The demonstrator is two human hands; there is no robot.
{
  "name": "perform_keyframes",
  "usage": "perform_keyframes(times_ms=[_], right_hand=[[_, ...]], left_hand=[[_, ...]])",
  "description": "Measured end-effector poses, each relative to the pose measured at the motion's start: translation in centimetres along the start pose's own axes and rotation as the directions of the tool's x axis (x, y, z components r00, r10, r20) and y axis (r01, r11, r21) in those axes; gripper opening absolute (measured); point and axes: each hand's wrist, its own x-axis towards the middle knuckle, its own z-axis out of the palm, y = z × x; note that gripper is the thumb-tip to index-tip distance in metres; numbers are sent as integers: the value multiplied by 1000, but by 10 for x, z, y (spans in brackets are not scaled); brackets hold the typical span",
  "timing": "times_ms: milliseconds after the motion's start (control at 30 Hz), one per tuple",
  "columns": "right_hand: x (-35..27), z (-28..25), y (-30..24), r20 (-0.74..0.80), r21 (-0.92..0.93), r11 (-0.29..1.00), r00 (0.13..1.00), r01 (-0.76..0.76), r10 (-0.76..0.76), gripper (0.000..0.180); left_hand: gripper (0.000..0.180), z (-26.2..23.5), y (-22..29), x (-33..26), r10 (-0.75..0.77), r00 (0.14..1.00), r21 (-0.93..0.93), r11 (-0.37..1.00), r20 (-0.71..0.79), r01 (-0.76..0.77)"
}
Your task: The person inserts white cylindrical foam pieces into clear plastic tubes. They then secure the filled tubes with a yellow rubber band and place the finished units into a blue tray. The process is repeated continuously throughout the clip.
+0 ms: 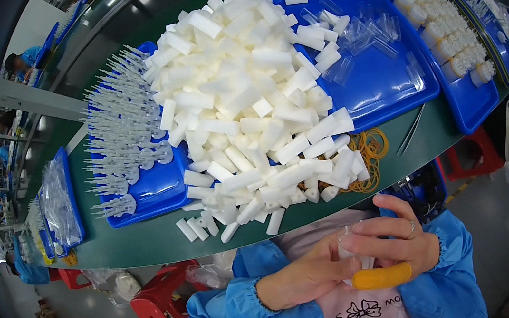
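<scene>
Close to my chest, my left hand (315, 272) is closed, its fingertips pinching a small translucent white tube-like piece (346, 251). My right hand (390, 239) wraps round the same piece from the other side; a ring and a yellow finger cover (382, 277) show on it. Fingers hide much of the piece. Beyond my hands, a big heap of white foam cylinders (238, 89) covers the middle of the green table (168, 239). Orange rubber bands (373, 158) lie at the heap's right edge, with metal tweezers (412, 130) further right.
Left of the heap, a blue tray (161, 188) bears rows of upright white nozzle-like parts (121, 112). Behind right, a larger blue tray (383, 98) carries clear tubes (373, 31) and foam pieces. Another tray (475, 105) holds capped clear parts (445, 34). Red stools (160, 299) stand below.
</scene>
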Motion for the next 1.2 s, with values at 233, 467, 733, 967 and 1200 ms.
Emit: perform_keyframes(times_ms=[233,467,733,967,1200], right_hand=[[4,9,-8,-54,77,997,999,7,-3,32],[-8,-24,38,-296,420,809,780,-412,551,51],[-37,-2,74,-188,-44,813,804,-580,564,20],[-40,20,73,-144,-188,793,815,-579,561,20],[-41,7,75,-252,-84,774,765,-628,593,16]], left_hand=[[50,23,11,6,89,982,345,938,-166,-26],[45,-3,13,-9,405,914,215,891,25,-400],[43,8,29,-25,669,728,335,728,-153,-598],[45,7,29,-19,658,730,326,741,-184,-587],[51,2,28,-16,608,777,294,782,-163,-550]])
